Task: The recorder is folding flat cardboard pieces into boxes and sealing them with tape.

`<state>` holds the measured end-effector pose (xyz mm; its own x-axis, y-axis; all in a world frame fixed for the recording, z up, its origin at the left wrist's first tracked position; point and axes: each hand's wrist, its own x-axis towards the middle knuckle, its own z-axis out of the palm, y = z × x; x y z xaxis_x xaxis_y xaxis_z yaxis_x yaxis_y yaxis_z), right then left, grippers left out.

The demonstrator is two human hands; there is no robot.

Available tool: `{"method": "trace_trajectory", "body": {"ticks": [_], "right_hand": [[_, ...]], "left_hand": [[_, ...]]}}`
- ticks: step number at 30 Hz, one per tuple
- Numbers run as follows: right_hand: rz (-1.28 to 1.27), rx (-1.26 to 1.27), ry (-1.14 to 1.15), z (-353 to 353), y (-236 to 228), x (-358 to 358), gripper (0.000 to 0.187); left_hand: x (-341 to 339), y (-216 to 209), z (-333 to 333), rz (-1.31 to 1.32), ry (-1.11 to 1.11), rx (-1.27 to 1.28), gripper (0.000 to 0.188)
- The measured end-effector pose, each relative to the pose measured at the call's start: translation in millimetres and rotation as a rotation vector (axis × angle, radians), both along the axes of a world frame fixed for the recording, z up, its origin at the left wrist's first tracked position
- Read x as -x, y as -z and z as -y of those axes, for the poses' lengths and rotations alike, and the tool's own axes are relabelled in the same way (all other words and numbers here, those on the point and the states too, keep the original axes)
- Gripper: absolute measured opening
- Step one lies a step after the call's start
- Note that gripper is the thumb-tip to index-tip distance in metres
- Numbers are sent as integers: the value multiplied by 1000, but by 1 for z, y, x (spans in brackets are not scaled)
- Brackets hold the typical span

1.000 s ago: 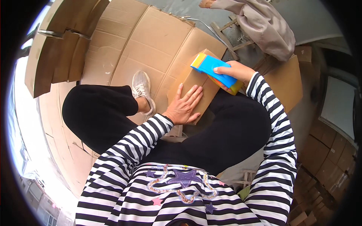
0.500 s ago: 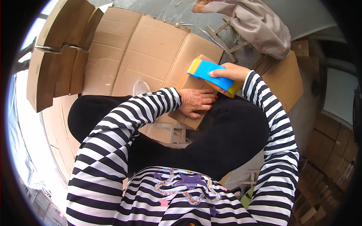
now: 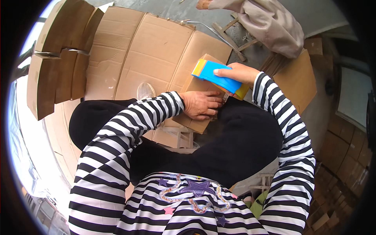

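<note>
A small brown cardboard box (image 3: 197, 122) rests by my knees. My left hand (image 3: 201, 105) lies on its top, palm down, with the fingers stretched out and pressing on the cardboard. My right hand (image 3: 241, 75) is wrapped round a blue and yellow tape dispenser (image 3: 221, 74), thumb on the blue side. The dispenser's yellow and white end points left, over the far part of the box. That end hides some of the box beneath it, so I cannot tell whether it touches the cardboard.
Flattened cardboard (image 3: 152, 51) covers the floor ahead. Folded cartons (image 3: 62, 35) stand at the left. A beige cloth (image 3: 270, 23) drapes over something at the far right, near a wooden frame (image 3: 239, 39). Another carton (image 3: 295, 78) is right of my arm.
My right hand and the tape dispenser have shifted slightly left. My left hand stays on the box, its fingers now a little closer together.
</note>
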<state>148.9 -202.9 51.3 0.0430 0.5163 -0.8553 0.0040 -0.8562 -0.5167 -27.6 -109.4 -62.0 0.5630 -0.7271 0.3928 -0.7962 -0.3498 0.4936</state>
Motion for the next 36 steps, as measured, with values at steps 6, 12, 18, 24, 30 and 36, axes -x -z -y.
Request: {"method": "trace_trajectory", "body": {"ticks": [6,12,18,24,30,36], "right_hand": [[103,-29,-136,-1,8,-6,55],[90,-29,-177,21,13,-13,50],[186,-4,-125,115,-6,-23,54],[210,13,-102,131,24,-27,57],[131,11,-38,131,32,-30,61],[192,-108,-8,142,52,-28,61]], "left_hand": [[1,-2,-1,-24,-11,-22,30],[0,-3,2,-70,2,-43,34],[-1,-3,0,-85,2,-30,36],[-1,-7,-6,-93,15,-62,36],[-3,-25,-6,-161,-226,-212,52],[-9,-29,4,-246,-625,-343,93]]}}
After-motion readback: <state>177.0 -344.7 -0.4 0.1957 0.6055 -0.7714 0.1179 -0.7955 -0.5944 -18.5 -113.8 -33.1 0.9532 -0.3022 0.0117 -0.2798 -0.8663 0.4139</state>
